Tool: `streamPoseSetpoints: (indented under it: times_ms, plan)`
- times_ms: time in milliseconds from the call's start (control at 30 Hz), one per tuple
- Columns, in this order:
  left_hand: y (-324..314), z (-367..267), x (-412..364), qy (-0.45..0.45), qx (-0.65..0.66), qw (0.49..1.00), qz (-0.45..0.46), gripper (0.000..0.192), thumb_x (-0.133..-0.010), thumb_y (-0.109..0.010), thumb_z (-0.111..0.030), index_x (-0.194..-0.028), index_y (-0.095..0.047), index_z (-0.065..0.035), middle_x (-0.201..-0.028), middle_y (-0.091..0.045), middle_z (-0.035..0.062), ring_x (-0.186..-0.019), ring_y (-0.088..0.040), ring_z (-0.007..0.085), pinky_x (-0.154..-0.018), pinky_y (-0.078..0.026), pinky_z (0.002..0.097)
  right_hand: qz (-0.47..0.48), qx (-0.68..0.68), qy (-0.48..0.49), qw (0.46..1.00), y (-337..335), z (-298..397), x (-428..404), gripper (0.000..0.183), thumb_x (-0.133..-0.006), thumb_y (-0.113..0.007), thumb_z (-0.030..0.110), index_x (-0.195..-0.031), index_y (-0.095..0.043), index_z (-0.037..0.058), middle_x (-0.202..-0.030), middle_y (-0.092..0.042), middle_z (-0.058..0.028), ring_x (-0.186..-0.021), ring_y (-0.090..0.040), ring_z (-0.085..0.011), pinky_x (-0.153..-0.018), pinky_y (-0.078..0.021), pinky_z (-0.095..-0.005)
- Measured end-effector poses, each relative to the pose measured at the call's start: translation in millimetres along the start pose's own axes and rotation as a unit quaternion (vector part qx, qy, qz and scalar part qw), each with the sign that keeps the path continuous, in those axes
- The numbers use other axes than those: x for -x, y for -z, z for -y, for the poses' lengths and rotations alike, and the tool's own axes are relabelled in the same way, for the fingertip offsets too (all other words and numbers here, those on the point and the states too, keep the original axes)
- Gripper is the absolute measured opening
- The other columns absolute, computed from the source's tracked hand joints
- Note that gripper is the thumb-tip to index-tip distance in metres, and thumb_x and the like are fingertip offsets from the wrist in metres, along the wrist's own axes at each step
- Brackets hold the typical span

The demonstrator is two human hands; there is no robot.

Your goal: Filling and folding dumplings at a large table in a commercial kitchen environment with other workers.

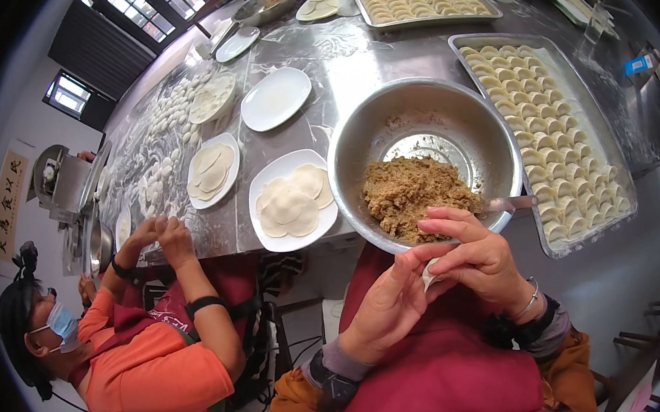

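Between my left hand and my right hand is a folded dumpling, mostly covered by my fingers. Both hands pinch it just in front of a large steel bowl. Brown minced filling fills the near part of that bowl. A flat metal spreader leans over the bowl's right rim, its blade end in the filling. Left of the bowl, round dough wrappers overlap on a white square plate.
A tray of dumplings in rows stands to the right, another tray at the back. Left lie wrappers on a plate, an oval plate and floury dough pieces. A masked co-worker sits close on my left.
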State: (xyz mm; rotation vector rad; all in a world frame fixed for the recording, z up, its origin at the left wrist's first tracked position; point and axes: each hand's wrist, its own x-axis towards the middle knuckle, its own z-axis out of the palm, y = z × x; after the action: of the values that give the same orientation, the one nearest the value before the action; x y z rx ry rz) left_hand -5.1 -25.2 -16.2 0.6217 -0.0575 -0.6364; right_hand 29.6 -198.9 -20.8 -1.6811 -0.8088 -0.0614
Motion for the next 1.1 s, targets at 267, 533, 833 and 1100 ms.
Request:
streamPoseSetpoints:
  times_ms: [267, 533, 833, 1100]
  plan:
    - [-3.9, 3.7, 2.4, -0.024, 0.048, 0.998, -0.016, 0.069, -0.090, -0.035, -0.055, -0.130, -0.034, 0.0021, -0.129, -0.042, 0.0138, -0.122, -0.040, 0.0232, -0.106, -0.028, 0.0376, -0.078, -0.090, -0.047, 0.992, -10.1, 1.9, 6.5, 0.018, -0.074, -0.067, 0.004, -0.092, -0.070, 0.0061, -0.120, -0.056, -0.0133, -0.118, -0.047, -0.0274, -0.098, -0.0357, -0.0361]
    - [-2.0, 3.1, 1.6, -0.032, 0.086, 0.996, -0.001, 0.061, -0.092, -0.038, -0.049, -0.130, -0.034, -0.0007, -0.131, -0.040, 0.0105, -0.122, -0.038, 0.0203, -0.106, -0.028, 0.0373, -0.101, -0.080, -0.037, 0.991, -11.4, 7.2, 5.4, 0.022, -0.078, -0.064, 0.008, -0.100, -0.067, 0.0047, -0.120, -0.056, -0.0150, -0.116, -0.049, -0.0288, -0.096, -0.0377, -0.0356]
    - [-12.6, 0.9, -1.3, -0.039, 0.086, 0.995, -0.024, 0.061, -0.092, -0.038, -0.048, -0.130, -0.033, -0.0005, -0.129, -0.042, 0.0110, -0.120, -0.041, 0.0209, -0.104, -0.031, 0.0370, -0.086, -0.007, 0.009, 0.996, -12.1, 0.7, 7.1, 0.026, -0.085, -0.057, 0.017, -0.107, -0.063, 0.0031, -0.128, -0.049, -0.0172, -0.121, -0.042, -0.0314, -0.101, -0.0309, -0.0394]
    - [-9.3, -0.6, -10.5, -0.071, 0.049, 0.996, -0.017, 0.061, -0.093, -0.038, -0.047, -0.130, -0.035, 0.0010, -0.124, -0.047, 0.0138, -0.116, -0.047, 0.0255, -0.098, -0.037, 0.0376, -0.150, 0.182, -0.010, 0.972, -4.5, 11.8, 16.3, 0.053, -0.068, -0.074, 0.017, -0.116, -0.056, 0.0032, -0.128, -0.048, -0.0179, -0.118, -0.045, -0.0340, -0.097, -0.0372, -0.0399]
